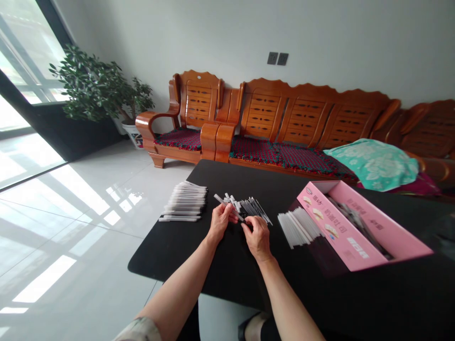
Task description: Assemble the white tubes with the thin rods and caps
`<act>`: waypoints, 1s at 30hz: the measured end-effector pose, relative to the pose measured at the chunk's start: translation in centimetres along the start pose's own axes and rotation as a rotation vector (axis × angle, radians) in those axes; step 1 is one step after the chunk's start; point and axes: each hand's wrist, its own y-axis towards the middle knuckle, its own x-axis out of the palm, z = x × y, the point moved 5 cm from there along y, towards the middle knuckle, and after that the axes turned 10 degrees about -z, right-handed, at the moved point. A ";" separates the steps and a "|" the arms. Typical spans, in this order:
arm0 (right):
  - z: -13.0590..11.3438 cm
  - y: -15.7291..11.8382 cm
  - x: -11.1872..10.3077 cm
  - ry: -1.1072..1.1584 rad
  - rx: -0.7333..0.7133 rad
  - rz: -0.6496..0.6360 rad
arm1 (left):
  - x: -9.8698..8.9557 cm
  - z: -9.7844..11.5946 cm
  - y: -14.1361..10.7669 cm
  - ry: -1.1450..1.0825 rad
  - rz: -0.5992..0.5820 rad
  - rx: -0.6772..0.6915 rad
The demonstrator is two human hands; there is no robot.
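Both hands meet over the black table near its front edge. My left hand (221,220) is closed around a translucent white tube (222,201), whose far end points up and left. At the tube's near end, the fingers of my right hand (254,230) are pinched together on a small dark tip. Just beyond the hands lie small white pieces (231,198) and a bunch of thin dark rods (254,208). To the left is a neat row of white tubes with dark ends (185,202). Clear white tubes (299,227) lie in a pile to the right.
A pink open box (341,227) with dark contents stands on the black table (159,255) at the right. Behind the table are a wooden sofa (265,113) with a green cloth (377,163) and a potted plant (103,90).
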 end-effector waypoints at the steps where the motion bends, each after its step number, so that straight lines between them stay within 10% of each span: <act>1: 0.0 0.0 0.0 -0.003 0.001 -0.005 | 0.0 0.0 0.0 0.000 0.003 0.002; 30: 2.4 -0.6 -1.4 -0.107 0.184 0.060 | -2.0 0.8 0.2 -0.053 0.196 0.079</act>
